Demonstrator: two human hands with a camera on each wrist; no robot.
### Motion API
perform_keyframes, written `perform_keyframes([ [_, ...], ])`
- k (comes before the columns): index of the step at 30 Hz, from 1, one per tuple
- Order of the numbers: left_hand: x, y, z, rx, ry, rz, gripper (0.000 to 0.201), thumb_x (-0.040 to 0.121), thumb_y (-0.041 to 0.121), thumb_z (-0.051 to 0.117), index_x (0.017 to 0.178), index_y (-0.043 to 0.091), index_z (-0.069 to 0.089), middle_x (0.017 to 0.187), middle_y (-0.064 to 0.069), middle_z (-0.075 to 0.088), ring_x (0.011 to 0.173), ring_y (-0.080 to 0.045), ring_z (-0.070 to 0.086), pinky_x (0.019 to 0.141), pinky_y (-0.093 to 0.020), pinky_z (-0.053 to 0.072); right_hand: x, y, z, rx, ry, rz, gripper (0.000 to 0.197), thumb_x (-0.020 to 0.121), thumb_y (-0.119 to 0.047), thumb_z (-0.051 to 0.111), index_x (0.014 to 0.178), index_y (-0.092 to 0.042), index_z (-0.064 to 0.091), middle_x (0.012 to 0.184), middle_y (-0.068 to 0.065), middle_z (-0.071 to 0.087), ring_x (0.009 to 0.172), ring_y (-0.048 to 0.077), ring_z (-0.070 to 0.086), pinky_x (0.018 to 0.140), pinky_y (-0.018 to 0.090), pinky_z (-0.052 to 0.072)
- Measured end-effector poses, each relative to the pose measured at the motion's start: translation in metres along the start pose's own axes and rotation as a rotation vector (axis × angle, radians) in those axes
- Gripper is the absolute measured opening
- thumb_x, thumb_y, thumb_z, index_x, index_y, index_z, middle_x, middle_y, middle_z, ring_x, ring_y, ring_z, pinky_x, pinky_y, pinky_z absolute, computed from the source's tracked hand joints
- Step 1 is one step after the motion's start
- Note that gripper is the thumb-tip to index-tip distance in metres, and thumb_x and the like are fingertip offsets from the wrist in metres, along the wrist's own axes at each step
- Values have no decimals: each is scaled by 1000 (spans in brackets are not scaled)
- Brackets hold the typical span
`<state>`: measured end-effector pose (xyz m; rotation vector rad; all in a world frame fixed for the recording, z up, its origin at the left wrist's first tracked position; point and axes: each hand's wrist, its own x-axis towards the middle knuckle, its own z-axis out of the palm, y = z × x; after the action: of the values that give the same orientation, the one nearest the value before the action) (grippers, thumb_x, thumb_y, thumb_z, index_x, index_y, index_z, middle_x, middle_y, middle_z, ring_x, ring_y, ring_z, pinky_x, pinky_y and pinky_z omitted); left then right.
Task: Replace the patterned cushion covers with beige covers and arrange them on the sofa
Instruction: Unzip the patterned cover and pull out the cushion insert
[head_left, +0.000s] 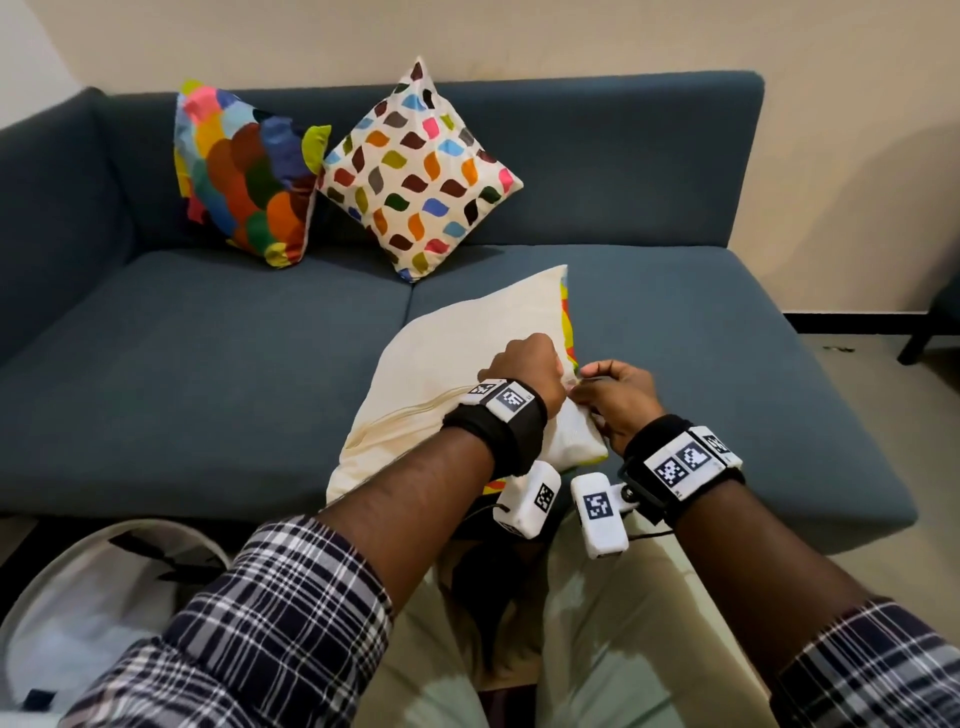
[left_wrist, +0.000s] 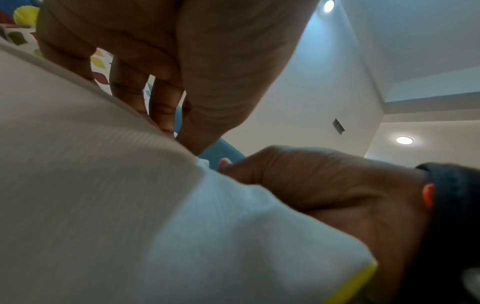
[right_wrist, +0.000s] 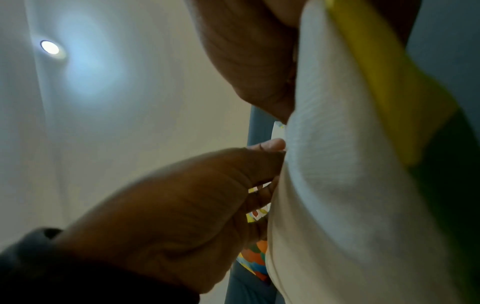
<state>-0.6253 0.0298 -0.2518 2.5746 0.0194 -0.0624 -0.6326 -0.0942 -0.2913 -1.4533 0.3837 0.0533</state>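
Hands meet at the lower centre of the head view, over a cushion (head_left: 457, 353) that lies flat on the front of the blue sofa (head_left: 208, 374), its near end overhanging the seat edge. The cushion's upper face is plain beige, with a zip seam running along its near left side; bright yellow, orange and green patterned fabric shows along its right edge and at the near corner. The left hand (head_left: 524, 366) rests on the cushion near its right edge with fingers curled down into the beige fabric; the left wrist view shows its fingertips (left_wrist: 166, 115) pressed into the cloth, though I cannot tell how much fabric they hold. The right hand (head_left: 613, 400) sits just beside it at the cushion's right edge, thumb and fingers closed in a pinch on the beige cloth at the seam, which the right wrist view confirms. Two patterned cushions lean upright against the sofa back in the upper left of the head view: a scalloped multicolour cushion (head_left: 244, 171) on the left, touching a white leaf-print cushion (head_left: 421, 171) on its right. A white basket (head_left: 78, 597) stands on the floor at the lower left, with pale cloth inside.
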Motion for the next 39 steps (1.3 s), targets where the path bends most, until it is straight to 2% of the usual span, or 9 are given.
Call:
perform_keyframes([
  [4,2,-1,-4,-235,80,-62,13,79,20,78,88,26,71,101,-4,71,94,-26,68,86,-34,56,-7,-1,3,28,-49,10,19,82,10,71,88,-7,65,77,14,68,54,16,66,51,26,56],
  [11,9,-17,-17,-530,151,-146,8,78,17,82,84,21,79,96,-1,77,94,-17,70,88,-21,50,-9,3,5,-1,-192,-57,18,81,-5,81,96,-6,71,89,16,71,77,25,68,79,41,59],
  [17,10,-28,-16,-631,109,-171,17,76,9,82,66,23,77,83,0,78,88,-17,73,92,-34,58,-3,5,9,-316,-86,-212,14,77,-16,85,71,-21,74,71,1,69,69,22,64,77,51,58],
  [21,8,-58,-29,-529,185,-194,10,81,14,78,77,22,79,90,2,78,92,-14,69,93,-23,52,10,3,-10,-481,21,-305,11,72,-28,83,71,-27,72,82,-4,72,81,23,68,77,36,54],
  [24,11,-94,-38,-592,208,-277,19,77,14,80,63,25,75,79,3,76,88,-19,72,94,-33,56,18,0,-33,-693,123,-266,12,77,-28,83,76,-27,71,94,-4,73,86,20,66,79,31,50],
  [28,10,-105,-32,-704,149,-285,5,61,22,80,63,27,79,67,-1,75,71,-20,70,91,-48,59,7,-6,-11,-789,-9,-432,15,78,-33,84,90,-31,75,100,-8,71,84,13,57,78,29,45],
  [31,5,-93,-26,-734,139,-245,10,65,20,80,63,29,78,65,0,74,67,-18,69,88,-41,57,-6,-4,25,-869,-108,-578,15,79,-34,82,92,-35,75,99,-14,67,95,13,58,83,34,47],
  [35,5,-89,-21,-728,168,-221,24,73,14,81,58,32,77,61,4,72,63,-14,66,82,-35,57,-14,3,49,-996,-88,-579,8,80,-27,76,83,-34,73,93,-9,70,97,22,62,82,41,53],
  [39,6,-103,-24,-763,182,-273,9,66,20,80,63,28,79,64,0,74,65,-17,67,85,-38,58,-13,9,45,-1129,-33,-549,17,82,-18,69,73,-32,68,87,-11,69,95,21,61,80,36,50],
])
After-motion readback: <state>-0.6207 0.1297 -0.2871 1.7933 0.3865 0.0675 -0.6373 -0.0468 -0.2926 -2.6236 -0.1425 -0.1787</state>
